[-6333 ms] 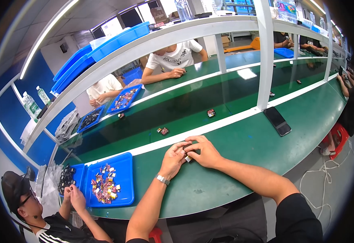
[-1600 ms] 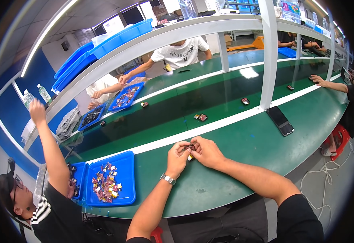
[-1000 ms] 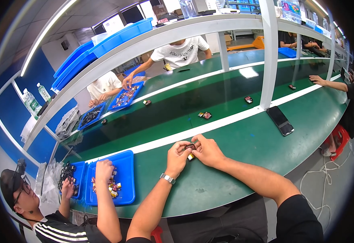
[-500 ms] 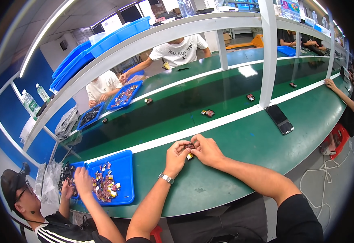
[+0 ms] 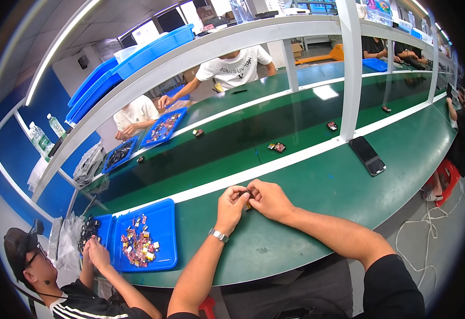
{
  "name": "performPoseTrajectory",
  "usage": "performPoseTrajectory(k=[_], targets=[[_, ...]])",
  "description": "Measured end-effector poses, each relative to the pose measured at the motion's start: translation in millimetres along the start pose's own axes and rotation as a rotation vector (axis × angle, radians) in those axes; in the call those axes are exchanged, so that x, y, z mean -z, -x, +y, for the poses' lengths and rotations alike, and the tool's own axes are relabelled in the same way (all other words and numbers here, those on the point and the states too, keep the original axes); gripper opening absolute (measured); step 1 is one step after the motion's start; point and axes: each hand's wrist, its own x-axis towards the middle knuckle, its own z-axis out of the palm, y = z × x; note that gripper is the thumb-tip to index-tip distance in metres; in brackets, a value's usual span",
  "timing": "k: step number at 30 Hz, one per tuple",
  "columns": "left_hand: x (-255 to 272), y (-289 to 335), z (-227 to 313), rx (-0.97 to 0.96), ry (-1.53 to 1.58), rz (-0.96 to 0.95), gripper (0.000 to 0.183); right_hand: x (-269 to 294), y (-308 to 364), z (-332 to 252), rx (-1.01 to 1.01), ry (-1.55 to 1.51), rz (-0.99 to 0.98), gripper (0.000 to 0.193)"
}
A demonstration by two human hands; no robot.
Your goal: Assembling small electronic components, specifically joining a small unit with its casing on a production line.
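Above the green bench my left hand [image 5: 230,208] and my right hand [image 5: 271,201] meet, fingertips pinched together on one small dark part [image 5: 248,195]. A bit of yellow shows beneath the part; its kind is mostly hidden by the fingers. A watch with a metal band sits on my left wrist. To the left of my hands stands a blue tray [image 5: 171,234] with many small reddish, yellow and white pieces [image 5: 138,249] heaped in it.
A black phone [image 5: 368,157] lies on the bench [image 5: 317,234] at right. Beyond the white rail, small assemblies [image 5: 276,147] sit on a green conveyor belt [image 5: 216,154]. A co-worker [image 5: 25,255] sits at left beside dark cables [image 5: 88,227]. A grey upright [image 5: 352,80] rises ahead.
Items on the belt have shifted slightly right. The co-worker at left has lowered a raised hand and brought both hands together. My hands stay closed on the part, which shows less yellow.
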Motion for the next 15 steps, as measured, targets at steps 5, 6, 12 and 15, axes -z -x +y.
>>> performPoseTrajectory(k=[5,6,12,15], targets=[[-6.6,0.3,0.3,-0.012,-0.001,0.044,0.013,1.7,1.3,-4.3,0.011,0.041,0.006,0.022],[-7.2,1.0,1.4,0.013,0.008,0.051,0.012,1.3,1.5,-4.2,0.012,0.044,0.006,0.022],[-2.4,-2.1,-4.1,-0.150,0.052,0.066,0.023,-2.5,-5.2,3.5,-0.046,-0.050,0.022,0.025],[5.4,-12.0,-4.3,-0.253,-0.175,0.197,0.029,7.7,-44.9,23.5,-0.168,0.008,0.122,0.031]])
